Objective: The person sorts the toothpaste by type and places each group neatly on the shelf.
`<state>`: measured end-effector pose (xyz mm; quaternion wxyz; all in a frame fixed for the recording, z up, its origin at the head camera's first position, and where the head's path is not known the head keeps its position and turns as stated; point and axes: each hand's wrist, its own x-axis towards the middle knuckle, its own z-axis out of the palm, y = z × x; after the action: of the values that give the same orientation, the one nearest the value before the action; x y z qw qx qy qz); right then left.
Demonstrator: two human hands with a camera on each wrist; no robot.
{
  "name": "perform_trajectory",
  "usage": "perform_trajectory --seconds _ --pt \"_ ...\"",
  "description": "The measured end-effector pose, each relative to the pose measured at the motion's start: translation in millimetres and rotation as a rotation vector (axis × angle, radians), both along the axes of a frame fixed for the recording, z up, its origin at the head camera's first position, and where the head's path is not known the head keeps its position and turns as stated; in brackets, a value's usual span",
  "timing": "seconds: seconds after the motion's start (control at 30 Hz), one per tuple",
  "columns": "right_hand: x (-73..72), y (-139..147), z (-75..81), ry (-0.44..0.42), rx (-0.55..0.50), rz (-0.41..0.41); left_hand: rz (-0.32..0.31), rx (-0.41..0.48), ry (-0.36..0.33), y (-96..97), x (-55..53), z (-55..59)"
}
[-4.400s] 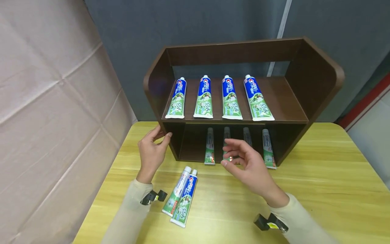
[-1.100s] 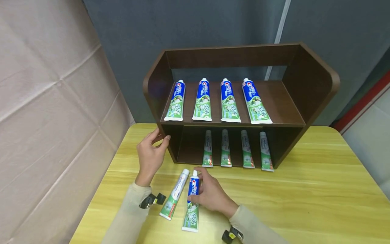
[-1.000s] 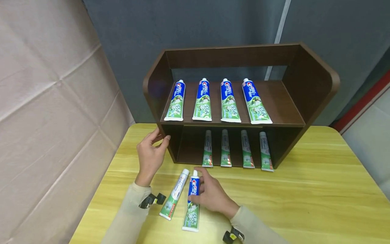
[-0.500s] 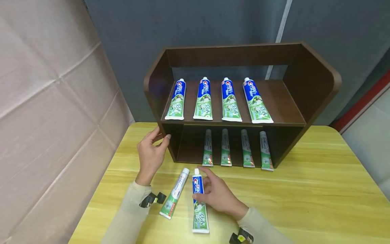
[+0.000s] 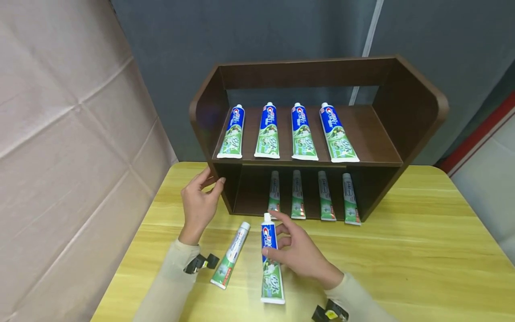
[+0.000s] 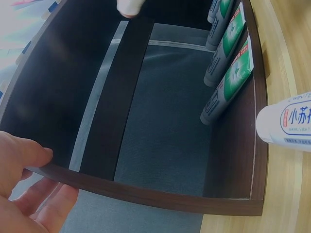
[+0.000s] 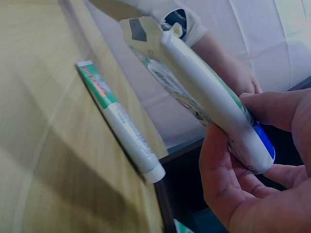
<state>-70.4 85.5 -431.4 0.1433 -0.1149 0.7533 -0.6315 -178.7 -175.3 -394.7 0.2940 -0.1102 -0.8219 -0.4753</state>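
My right hand holds a blue-and-green toothpaste tube between thumb and fingers, cap pointing at the shelf. In the right wrist view that tube is lifted off the table. My left hand grips the left side panel of a dark brown two-tier shelf; the left wrist view has the thumb inside and fingers outside the panel edge. A white-and-green toothpaste tube lies on the table between the hands. Several blue-and-green tubes lie in a row on the upper tier.
Several grey-looking, green-ended tubes lie on the lower tier, towards its right; the right hand partly covers the leftmost one. The yellow wooden table extends right of the shelf. A pale curtain hangs at left and a dark partition behind.
My right hand has taken the blue-and-green tube from beside the white-and-green one and moved it right and up towards the shelf. The left hand stays at the shelf's side.
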Motion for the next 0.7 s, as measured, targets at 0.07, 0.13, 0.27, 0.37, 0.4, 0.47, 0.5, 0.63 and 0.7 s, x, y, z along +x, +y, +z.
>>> perform_trajectory --seconds 0.07,0.13,0.27,0.37,0.4,0.47,0.5,0.63,0.7 --pt "1.1 4 6.1 0.004 -0.020 0.003 0.001 -0.002 0.000 0.1 0.2 0.0" --pt "2.2 8 12.3 0.013 -0.051 0.009 0.002 -0.004 0.002 0.1 0.6 0.1" --pt "4.1 17 24.2 0.043 -0.089 0.022 -0.001 -0.006 -0.001 0.3 0.5 -0.1" --pt "5.3 23 33.1 0.068 -0.072 0.012 -0.006 -0.004 -0.008 0.4 0.3 -0.6" --pt "5.7 24 36.3 0.076 -0.067 0.005 -0.005 -0.005 -0.012 0.3 0.3 -0.8" --pt "6.8 28 43.0 0.093 -0.063 -0.006 -0.003 -0.004 -0.019 0.3 0.3 -1.0" --pt "7.1 30 46.2 0.107 -0.065 -0.010 -0.004 -0.003 -0.020 0.3 0.4 -1.0" --pt "7.8 39 59.4 0.175 -0.094 -0.020 0.003 0.003 -0.025 0.5 0.7 -0.4" --pt "7.6 44 66.2 0.208 -0.109 -0.023 0.004 0.005 -0.025 0.4 0.7 0.1"
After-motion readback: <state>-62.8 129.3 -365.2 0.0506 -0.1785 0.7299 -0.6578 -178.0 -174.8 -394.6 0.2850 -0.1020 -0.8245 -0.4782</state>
